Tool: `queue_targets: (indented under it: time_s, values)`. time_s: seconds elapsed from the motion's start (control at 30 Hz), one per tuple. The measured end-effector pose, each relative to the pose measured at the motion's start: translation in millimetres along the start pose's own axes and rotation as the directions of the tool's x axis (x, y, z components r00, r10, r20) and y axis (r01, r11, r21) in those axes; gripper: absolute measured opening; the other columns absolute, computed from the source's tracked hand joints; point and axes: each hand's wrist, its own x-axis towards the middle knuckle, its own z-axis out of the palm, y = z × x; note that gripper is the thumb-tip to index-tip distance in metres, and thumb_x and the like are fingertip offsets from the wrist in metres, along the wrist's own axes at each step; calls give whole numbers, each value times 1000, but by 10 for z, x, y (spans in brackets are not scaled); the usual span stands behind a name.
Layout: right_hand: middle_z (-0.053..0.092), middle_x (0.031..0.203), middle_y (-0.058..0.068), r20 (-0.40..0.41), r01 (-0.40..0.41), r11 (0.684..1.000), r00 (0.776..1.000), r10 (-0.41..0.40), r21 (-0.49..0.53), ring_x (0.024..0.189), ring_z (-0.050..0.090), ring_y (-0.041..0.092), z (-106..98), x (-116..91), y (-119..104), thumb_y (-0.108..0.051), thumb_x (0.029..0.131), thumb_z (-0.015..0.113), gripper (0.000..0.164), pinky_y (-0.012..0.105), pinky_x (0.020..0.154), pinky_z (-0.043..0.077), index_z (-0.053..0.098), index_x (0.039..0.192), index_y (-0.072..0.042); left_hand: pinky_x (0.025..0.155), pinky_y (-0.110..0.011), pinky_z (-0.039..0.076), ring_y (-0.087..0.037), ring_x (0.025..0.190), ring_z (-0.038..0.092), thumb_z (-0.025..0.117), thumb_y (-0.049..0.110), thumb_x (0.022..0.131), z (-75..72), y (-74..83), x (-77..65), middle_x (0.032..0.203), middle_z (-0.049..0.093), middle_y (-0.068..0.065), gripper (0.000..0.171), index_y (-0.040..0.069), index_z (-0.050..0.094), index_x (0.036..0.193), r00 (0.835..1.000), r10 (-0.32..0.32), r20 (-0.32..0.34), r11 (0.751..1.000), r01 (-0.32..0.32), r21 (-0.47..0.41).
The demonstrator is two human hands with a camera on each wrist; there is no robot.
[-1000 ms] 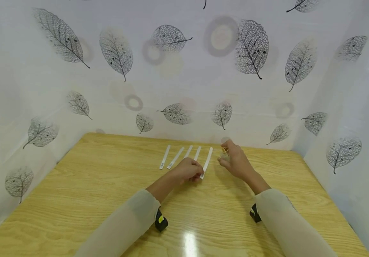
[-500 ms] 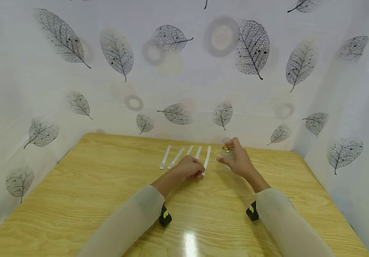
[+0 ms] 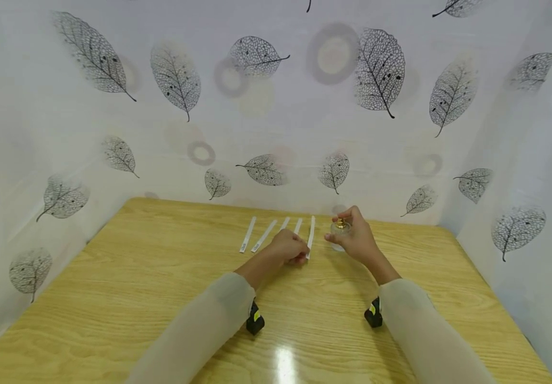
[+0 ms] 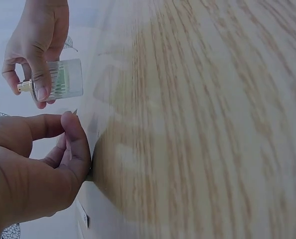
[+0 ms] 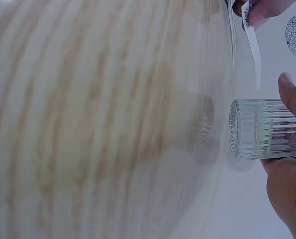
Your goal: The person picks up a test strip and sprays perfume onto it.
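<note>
My left hand (image 3: 289, 247) pinches the lower end of a white paper strip (image 3: 311, 233) between thumb and fingers. The strip bends slightly and points away from me; dark print shows near its held end in the right wrist view. To its right, my right hand (image 3: 359, 237) holds a clear ribbed glass perfume bottle (image 5: 262, 128) with a gold spray neck (image 3: 340, 222). The bottle is upright, and its base appears raised off the table. An index finger lies at the gold top. In the left wrist view the bottle (image 4: 68, 79) faces the pinched strip, apart from it.
Several more white strips lie in a row left of my hands, including the leftmost strip (image 3: 247, 234) and its neighbour (image 3: 263, 236). Some are partly hidden by my left hand. The wooden table (image 3: 160, 298) meets a leaf-printed cloth (image 3: 276, 122) behind and at both sides.
The perfume bottle has come into fuller view and turned more upright in my right hand. My left hand has shifted slightly right and away from me with the strip.
</note>
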Motion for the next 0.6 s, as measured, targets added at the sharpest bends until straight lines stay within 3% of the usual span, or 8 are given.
queue_targets:
  time_s: [0.27, 0.6]
  values:
    - [60, 132, 24, -9, -16, 1000, 1000, 16, 19, 125, 57, 37, 8, 13, 91, -7, 86, 83, 59, 51, 98, 51, 41, 126, -2, 56, -22, 58, -11, 54, 64, 73, -4, 90, 63, -15, -11, 77, 72, -13, 5, -6, 73, 94, 998, 5, -61, 998, -1, 62]
    - [60, 130, 25, -3, -11, 999, 1000, 11, 34, 121, 59, 36, 12, 8, 96, -6, 86, 83, 58, 50, 98, 51, 41, 126, 0, 55, -25, 59, -12, 49, 63, 75, -7, 87, 117, 20, -23, 71, 71, -14, 6, -4, 73, 82, 992, -17, -122, 994, 29, 102]
